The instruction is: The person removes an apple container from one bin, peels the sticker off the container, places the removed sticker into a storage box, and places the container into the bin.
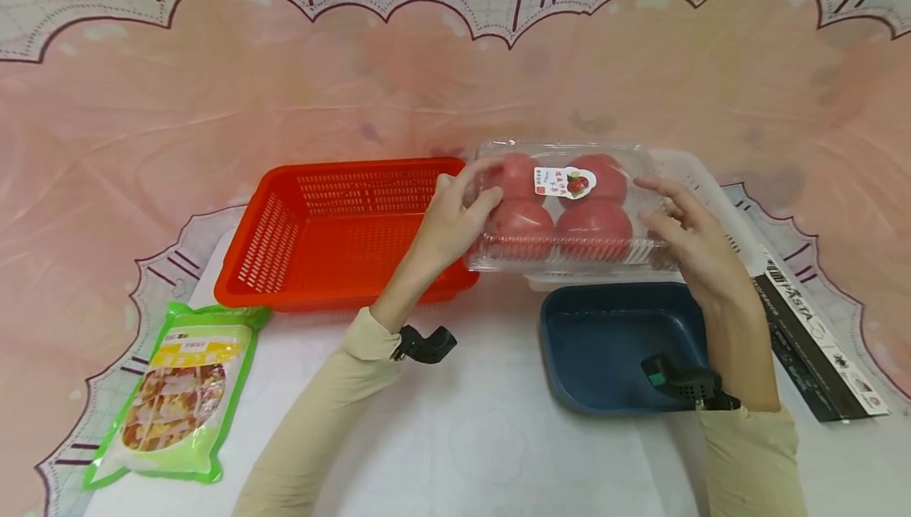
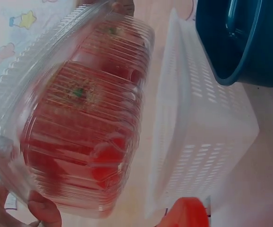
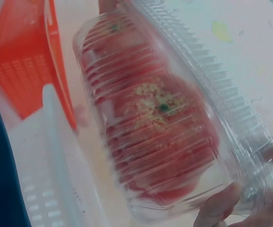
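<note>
The person's left hand point(image 1: 455, 218) and right hand point(image 1: 701, 247) hold up, between them, a clear rectangular plastic box point(image 1: 512, 264) with four round red tomatoes point(image 1: 593, 226) inside. Each hand pinches one short end near the rim, thumb and fingers only partly closed; how hard they press, I cannot tell. In the wrist views the box is apart from the white perforated plastic basket point(image 2: 217, 123) and is tilted.

The main danger, I think, comes from this edge grip. The plastic looks thin and smooth, and the tomatoes are probably heavy for it, so the rim could bend or one end could slip from the fingers. If the hands carry the rim of the lid more than the bottom, the two halves may separate and the tomatoes may fall out; whether the lid is locked, the pictures do not show. If one hand drops lower, the box could knock the orange-red plastic basket point(image 1: 342, 296) at its left, or the dark blue rectangular tray point(image 1: 598, 359) in front.
</note>
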Action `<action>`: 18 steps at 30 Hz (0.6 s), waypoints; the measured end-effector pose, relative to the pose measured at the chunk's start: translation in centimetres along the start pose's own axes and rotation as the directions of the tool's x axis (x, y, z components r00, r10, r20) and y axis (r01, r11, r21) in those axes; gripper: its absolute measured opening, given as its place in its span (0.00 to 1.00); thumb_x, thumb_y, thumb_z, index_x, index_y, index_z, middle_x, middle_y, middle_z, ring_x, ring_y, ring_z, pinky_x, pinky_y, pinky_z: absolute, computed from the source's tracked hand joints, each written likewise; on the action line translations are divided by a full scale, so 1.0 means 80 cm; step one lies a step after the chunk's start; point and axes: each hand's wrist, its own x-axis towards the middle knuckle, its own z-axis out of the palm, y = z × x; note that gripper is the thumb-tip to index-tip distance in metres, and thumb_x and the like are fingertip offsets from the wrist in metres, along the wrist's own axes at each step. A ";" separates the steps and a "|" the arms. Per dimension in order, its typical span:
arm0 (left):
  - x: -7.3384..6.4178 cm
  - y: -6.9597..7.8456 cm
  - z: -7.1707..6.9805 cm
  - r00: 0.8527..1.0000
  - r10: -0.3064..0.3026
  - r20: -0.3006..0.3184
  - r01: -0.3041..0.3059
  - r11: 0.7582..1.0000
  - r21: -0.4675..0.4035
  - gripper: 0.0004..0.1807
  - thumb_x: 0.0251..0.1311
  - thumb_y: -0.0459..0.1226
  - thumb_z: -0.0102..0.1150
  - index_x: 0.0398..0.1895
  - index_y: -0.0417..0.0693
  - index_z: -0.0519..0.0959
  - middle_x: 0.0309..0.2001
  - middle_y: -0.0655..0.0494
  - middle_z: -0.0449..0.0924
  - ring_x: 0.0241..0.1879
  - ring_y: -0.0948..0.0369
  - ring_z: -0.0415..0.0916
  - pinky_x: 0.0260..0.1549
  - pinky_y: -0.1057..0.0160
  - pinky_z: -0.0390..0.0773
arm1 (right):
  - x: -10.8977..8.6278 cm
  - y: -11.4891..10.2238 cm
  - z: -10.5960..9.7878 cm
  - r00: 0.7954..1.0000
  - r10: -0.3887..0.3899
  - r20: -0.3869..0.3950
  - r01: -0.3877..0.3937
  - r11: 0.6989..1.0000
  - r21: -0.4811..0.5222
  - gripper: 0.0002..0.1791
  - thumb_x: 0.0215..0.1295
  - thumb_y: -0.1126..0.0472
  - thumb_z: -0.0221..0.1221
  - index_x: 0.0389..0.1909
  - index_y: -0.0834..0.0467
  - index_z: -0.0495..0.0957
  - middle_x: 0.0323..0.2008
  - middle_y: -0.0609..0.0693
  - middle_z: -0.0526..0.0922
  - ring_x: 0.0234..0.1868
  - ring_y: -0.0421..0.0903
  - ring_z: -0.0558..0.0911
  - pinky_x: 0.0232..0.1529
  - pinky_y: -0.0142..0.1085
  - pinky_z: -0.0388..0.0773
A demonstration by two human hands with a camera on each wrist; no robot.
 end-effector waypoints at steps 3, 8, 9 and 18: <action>-0.009 0.003 -0.009 1.000 0.011 -0.009 -0.011 1.000 0.006 0.23 0.65 0.47 0.50 0.63 0.71 0.70 0.45 0.50 0.67 0.47 0.56 0.64 0.34 0.61 0.79 | -0.004 -0.006 0.007 1.000 -0.007 0.008 0.008 0.998 -0.061 0.23 0.69 0.59 0.54 0.65 0.45 0.69 0.41 0.49 0.61 0.35 0.43 0.68 0.24 0.31 0.72; -0.018 0.003 -0.020 0.999 0.044 -0.019 -0.044 0.999 0.026 0.22 0.65 0.47 0.49 0.63 0.70 0.70 0.40 0.50 0.65 0.44 0.56 0.61 0.27 0.62 0.71 | -0.010 -0.012 0.015 0.998 -0.058 0.032 0.063 0.982 -0.178 0.23 0.71 0.60 0.52 0.65 0.44 0.68 0.41 0.48 0.62 0.37 0.46 0.64 0.26 0.32 0.69; -0.019 0.003 -0.022 0.999 0.049 -0.021 -0.049 0.998 0.032 0.22 0.66 0.47 0.49 0.63 0.69 0.71 0.39 0.49 0.65 0.43 0.56 0.61 0.27 0.62 0.69 | -0.011 -0.013 0.017 0.997 -0.064 0.039 0.071 0.979 -0.193 0.23 0.71 0.60 0.52 0.66 0.44 0.68 0.40 0.48 0.61 0.36 0.46 0.64 0.25 0.33 0.69; -0.035 -0.007 -0.038 0.998 0.056 -0.025 -0.056 0.998 0.036 0.22 0.66 0.46 0.50 0.63 0.69 0.71 0.37 0.50 0.65 0.41 0.56 0.61 0.26 0.62 0.68 | -0.014 -0.016 0.031 0.994 -0.037 0.101 0.063 0.962 -0.265 0.24 0.71 0.59 0.52 0.67 0.46 0.66 0.44 0.48 0.65 0.35 0.45 0.68 0.26 0.35 0.77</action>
